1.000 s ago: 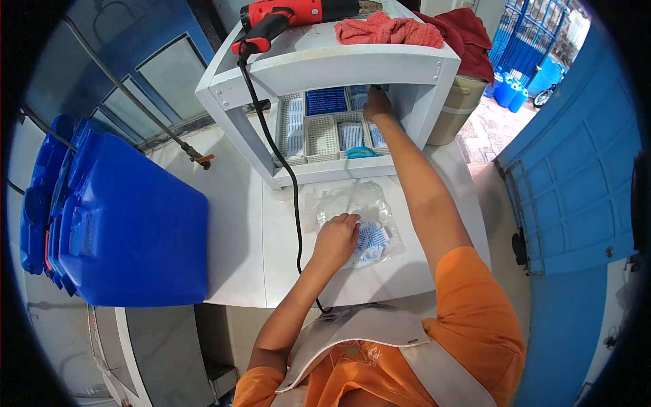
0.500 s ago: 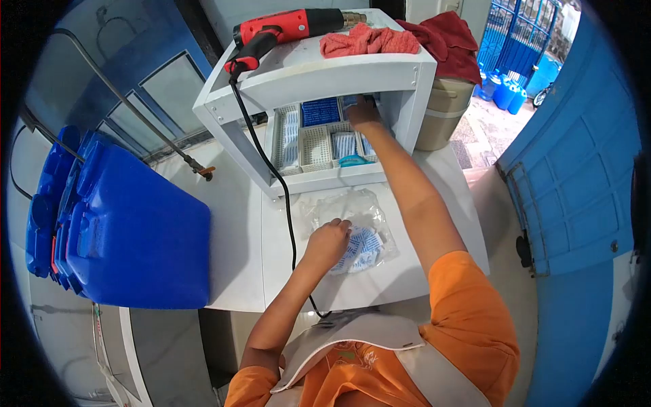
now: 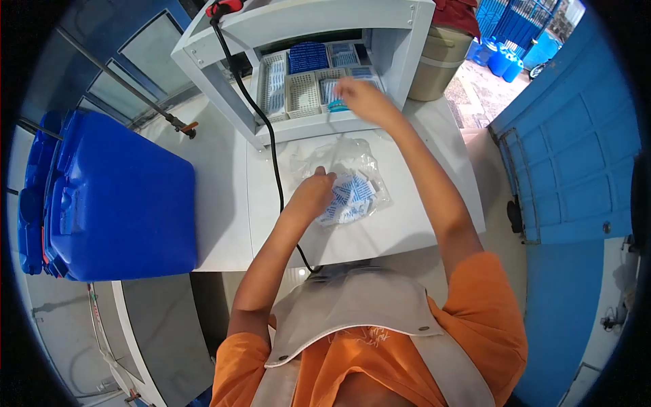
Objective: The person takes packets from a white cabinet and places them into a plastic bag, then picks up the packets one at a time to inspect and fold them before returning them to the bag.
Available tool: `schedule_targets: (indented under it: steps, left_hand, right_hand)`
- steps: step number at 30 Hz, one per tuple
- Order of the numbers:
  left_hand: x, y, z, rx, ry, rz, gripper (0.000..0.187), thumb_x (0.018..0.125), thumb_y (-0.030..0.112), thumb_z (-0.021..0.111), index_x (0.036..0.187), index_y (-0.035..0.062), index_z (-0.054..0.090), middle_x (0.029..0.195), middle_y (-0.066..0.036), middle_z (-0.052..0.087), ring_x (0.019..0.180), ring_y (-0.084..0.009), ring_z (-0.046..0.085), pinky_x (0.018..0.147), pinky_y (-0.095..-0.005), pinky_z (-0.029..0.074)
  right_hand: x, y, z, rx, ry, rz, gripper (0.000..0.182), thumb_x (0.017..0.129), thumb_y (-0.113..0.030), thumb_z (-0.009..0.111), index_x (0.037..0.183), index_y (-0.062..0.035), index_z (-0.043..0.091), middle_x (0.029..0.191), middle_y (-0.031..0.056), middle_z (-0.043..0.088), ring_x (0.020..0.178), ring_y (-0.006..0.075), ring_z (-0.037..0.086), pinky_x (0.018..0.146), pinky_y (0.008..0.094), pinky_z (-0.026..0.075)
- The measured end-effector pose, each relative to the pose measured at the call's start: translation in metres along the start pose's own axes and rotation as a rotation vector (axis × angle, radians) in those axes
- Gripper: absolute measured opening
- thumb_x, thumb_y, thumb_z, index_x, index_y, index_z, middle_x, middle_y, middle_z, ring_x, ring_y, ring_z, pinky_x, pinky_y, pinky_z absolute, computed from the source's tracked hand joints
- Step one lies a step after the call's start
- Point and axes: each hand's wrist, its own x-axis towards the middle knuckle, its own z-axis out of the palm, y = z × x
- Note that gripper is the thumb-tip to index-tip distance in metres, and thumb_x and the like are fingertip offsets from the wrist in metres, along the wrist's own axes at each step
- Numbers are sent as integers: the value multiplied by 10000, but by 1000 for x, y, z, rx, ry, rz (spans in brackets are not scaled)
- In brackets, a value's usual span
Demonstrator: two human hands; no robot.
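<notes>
I see my left hand (image 3: 313, 192) pressed flat on the clear bag (image 3: 349, 178) of blue-and-white packets (image 3: 352, 197), which lies on the white table (image 3: 224, 203) just in front of the shelf unit (image 3: 298, 41). My right hand (image 3: 363, 100) is blurred at the shelf's front edge, above the bag; I cannot tell whether it grips anything. Trays (image 3: 305, 91) sit inside the shelf. A black cord (image 3: 271, 149) runs down from the shelf past the bag's left side. A blue container (image 3: 119, 197) lies far left of the shelf.
</notes>
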Motion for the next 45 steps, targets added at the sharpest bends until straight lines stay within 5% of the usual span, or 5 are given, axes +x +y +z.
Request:
schedule_targets:
  steps: [2, 10, 26, 31, 45]
  left_hand:
    - [-1, 11, -5, -27, -65, -25, 459, 681, 98, 697, 1100, 19, 528, 1077, -166, 527, 892, -362, 582, 777, -419, 471]
    - [8, -3, 11, 66, -96, 113, 348, 663, 138, 702, 958, 49, 540, 979, -143, 527, 854, -340, 583, 748, -408, 467]
    - [4, 5, -7, -273, 48, -256, 342, 762, 249, 672, 996, 21, 570, 895, -181, 601, 869, -316, 584, 741, -389, 453]
    - [24, -9, 18, -213, 313, -18, 465, 737, 259, 698, 1080, -3, 527, 1016, -206, 561, 934, -352, 556, 768, -406, 446]
    - [27, -20, 2, -134, 229, -129, 261, 704, 164, 687, 851, -33, 600, 821, -209, 615, 820, -367, 594, 729, -403, 462]
  right_hand:
    - [-54, -11, -2, 262, -616, 405, 244, 787, -148, 545, 983, -15, 603, 944, 181, 616, 892, 328, 586, 791, 380, 464]
    - [-183, -16, 75, -362, -74, 243, 241, 711, -201, 680, 874, -36, 615, 866, 145, 581, 876, 326, 557, 819, 413, 449]
    - [-170, 13, 74, 415, 226, 585, 115, 776, -120, 662, 823, -27, 616, 834, 67, 620, 731, 139, 587, 651, 262, 453]
    - [-163, 4, 60, 769, 135, 565, 105, 842, -91, 602, 888, -16, 546, 809, 4, 560, 765, 83, 525, 681, 229, 426]
    - [-169, 29, 64, 312, 338, 437, 96, 816, -48, 599, 877, -6, 537, 719, 23, 559, 688, 92, 521, 623, 254, 429]
